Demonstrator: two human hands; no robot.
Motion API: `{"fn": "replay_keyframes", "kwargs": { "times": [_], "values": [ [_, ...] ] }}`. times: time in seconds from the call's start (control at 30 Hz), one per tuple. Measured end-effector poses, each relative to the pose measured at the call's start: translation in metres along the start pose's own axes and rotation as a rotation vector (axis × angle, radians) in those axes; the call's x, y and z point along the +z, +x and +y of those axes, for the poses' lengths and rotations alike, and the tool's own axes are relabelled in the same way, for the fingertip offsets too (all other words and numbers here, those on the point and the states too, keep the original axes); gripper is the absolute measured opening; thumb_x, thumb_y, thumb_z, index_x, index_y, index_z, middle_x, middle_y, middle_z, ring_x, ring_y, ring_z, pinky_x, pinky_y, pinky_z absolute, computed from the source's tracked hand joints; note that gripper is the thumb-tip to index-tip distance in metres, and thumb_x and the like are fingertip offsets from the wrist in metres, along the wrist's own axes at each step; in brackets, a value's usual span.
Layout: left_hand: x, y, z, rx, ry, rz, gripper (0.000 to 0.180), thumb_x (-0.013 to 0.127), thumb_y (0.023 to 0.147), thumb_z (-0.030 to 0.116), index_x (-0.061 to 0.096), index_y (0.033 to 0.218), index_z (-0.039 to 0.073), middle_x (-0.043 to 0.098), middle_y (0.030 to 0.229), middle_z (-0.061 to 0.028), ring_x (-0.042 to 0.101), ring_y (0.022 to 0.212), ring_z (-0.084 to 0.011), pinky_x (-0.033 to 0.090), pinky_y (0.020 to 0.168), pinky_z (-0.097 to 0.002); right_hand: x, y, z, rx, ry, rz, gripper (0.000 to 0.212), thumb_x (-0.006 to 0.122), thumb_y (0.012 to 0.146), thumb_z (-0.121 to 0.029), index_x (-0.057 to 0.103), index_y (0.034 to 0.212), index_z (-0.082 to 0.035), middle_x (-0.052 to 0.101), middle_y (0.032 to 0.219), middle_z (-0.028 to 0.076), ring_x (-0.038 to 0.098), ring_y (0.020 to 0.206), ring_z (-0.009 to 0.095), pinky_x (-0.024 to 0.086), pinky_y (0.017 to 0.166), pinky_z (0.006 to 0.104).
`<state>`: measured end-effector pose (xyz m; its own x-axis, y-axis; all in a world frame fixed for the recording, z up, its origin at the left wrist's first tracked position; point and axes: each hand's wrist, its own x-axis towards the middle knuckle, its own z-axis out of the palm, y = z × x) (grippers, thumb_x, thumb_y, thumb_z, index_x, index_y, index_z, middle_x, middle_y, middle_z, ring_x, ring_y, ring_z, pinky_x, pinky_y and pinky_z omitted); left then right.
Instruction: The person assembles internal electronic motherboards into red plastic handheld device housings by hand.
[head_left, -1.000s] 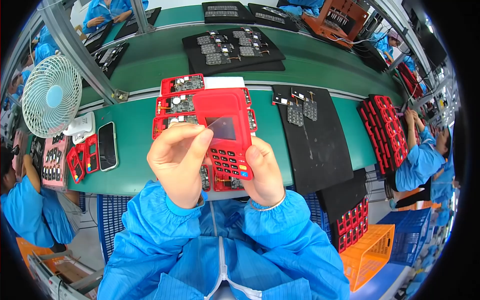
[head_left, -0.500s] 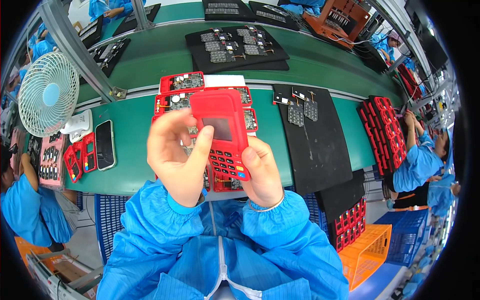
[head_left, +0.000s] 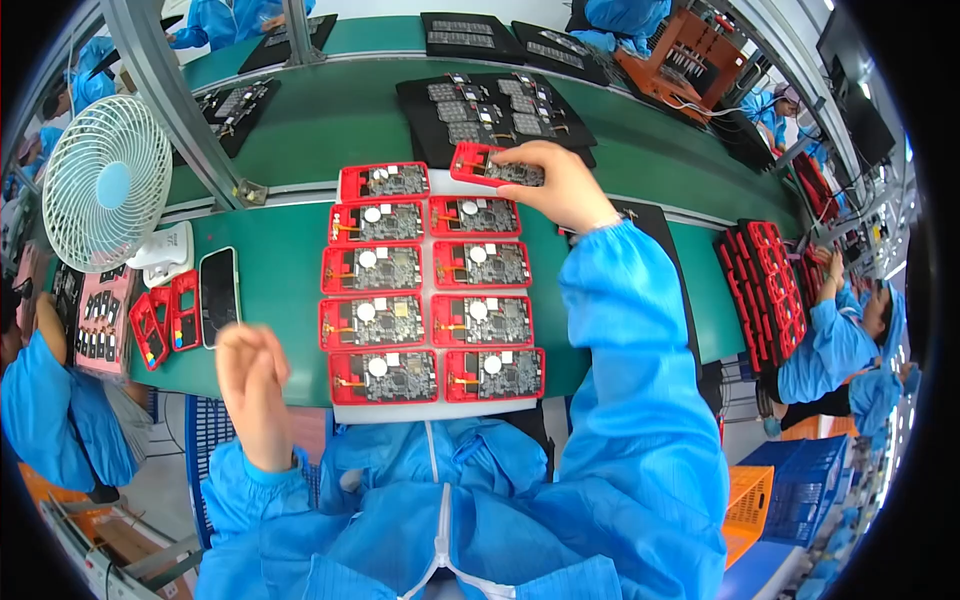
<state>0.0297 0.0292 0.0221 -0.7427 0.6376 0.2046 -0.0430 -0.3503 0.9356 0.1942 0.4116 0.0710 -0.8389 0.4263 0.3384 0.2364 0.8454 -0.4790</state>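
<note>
My right hand (head_left: 558, 188) grips a red payment terminal housing (head_left: 474, 168) by its right end, circuit board side up. It is held at the far end of the right column of similar red housings (head_left: 483, 263) on a white pad (head_left: 440, 413). Two columns of these housings lie there, each with a green-grey board showing, most with a round white part. My left hand (head_left: 252, 380) hovers over the table's near edge, left of the pad. Its fingers are curled in and slightly blurred, with nothing visible in them.
A phone (head_left: 219, 290), two red frames (head_left: 184, 308) and a white fan (head_left: 108, 185) stand at left. Black mats with keypad boards (head_left: 470, 112) lie beyond. At right are a black mat (head_left: 655, 235), stacked red housings (head_left: 770, 275) and a co-worker's blue sleeve (head_left: 835, 325).
Both hands held the red terminal with screen and keypad up. Now my right hand alone holds it, board side up, farther away; my left hand has let go and moved left and nearer.
</note>
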Motion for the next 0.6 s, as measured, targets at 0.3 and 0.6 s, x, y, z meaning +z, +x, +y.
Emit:
{"fn": "replay_keyframes", "kwargs": {
  "times": [0.3, 0.6],
  "values": [
    [-0.018, -0.084, -0.041, -0.953, 0.110, -0.626, 0.033, 0.054, 0.104, 0.022, 0.059, 0.132, 0.006, 0.070, 0.109, -0.0060, 0.061, 0.083, -0.0085, 0.050, 0.071, -0.0234, 0.057, 0.041, 0.082, 0.159, 0.501, -0.413, 0.034, 0.067, 0.096, -0.025, 0.068, 0.126, -0.010, 0.060, 0.135, 0.011, 0.056, 0.122, 0.019, 0.044, 0.103, 0.0343],
    [0.004, -0.073, -0.062, -1.117, -0.233, -0.608, 0.054, 0.037, 0.109, 0.039, 0.043, 0.145, -0.001, 0.061, 0.131, -0.0130, 0.060, 0.094, -0.0127, 0.051, 0.079, -0.0230, 0.076, 0.047, 0.069, 0.243, 0.336, -0.225, 0.038, 0.059, 0.099, -0.038, 0.069, 0.118, -0.007, 0.070, 0.113, 0.010, 0.064, 0.105, 0.021, 0.049, 0.094, 0.0340]
  ]
}}
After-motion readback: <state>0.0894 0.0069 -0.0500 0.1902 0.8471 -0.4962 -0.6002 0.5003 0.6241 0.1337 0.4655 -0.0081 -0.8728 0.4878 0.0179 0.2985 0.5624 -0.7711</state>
